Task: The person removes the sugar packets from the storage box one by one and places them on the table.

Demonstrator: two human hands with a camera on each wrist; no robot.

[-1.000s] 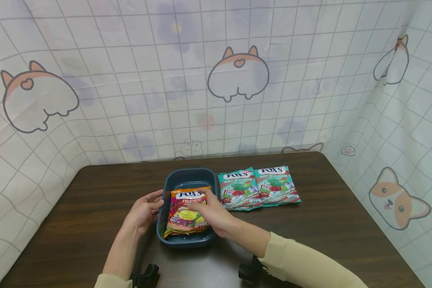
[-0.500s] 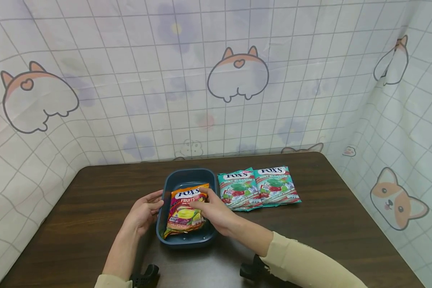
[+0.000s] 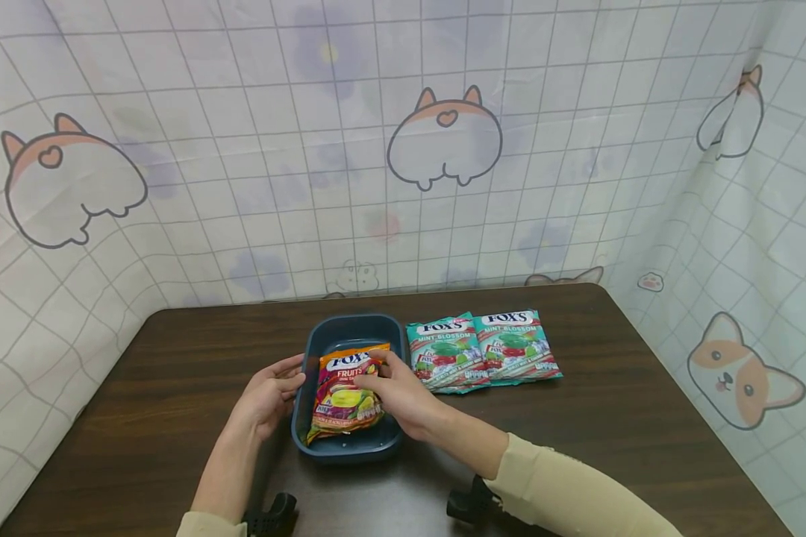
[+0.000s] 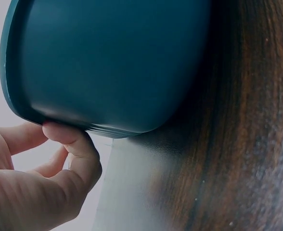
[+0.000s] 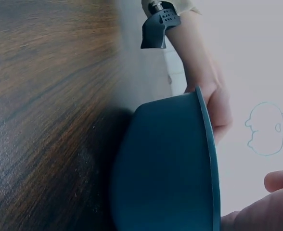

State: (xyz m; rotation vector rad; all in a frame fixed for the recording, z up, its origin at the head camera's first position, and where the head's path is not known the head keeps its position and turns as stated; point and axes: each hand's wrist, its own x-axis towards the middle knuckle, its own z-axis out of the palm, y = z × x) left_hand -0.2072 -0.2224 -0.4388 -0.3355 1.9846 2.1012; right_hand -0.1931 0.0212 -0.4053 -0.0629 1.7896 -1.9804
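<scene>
A dark blue plastic basin [image 3: 352,450] stands on the table. Inside lies an orange and purple Fox's Fruits candy bag [image 3: 346,395], slightly slanted. My right hand [image 3: 408,399] reaches over the basin's right rim and grips the bag's right edge, thumb on its front; the fingers beneath are hidden. My left hand [image 3: 269,395] touches the outer left wall with its fingertips, fingers loosely bent. The left wrist view has the thumb tip [image 4: 55,131] against the basin near its rim. From the right wrist, only part of the right hand [image 5: 271,207] shows above the rim.
Right of the basin lie two green Fox's Mint Blossom candy bags, the left one [image 3: 445,354] close to the basin wall and the right one [image 3: 516,347] overlapping it. A patterned cloth [image 3: 295,186] hangs behind the brown wooden table [image 3: 141,418].
The bag's right side has bent inward and shifted slightly left over the last second, uncovering more of the basin floor. The right thumb has moved slightly; the left hand stays put.
</scene>
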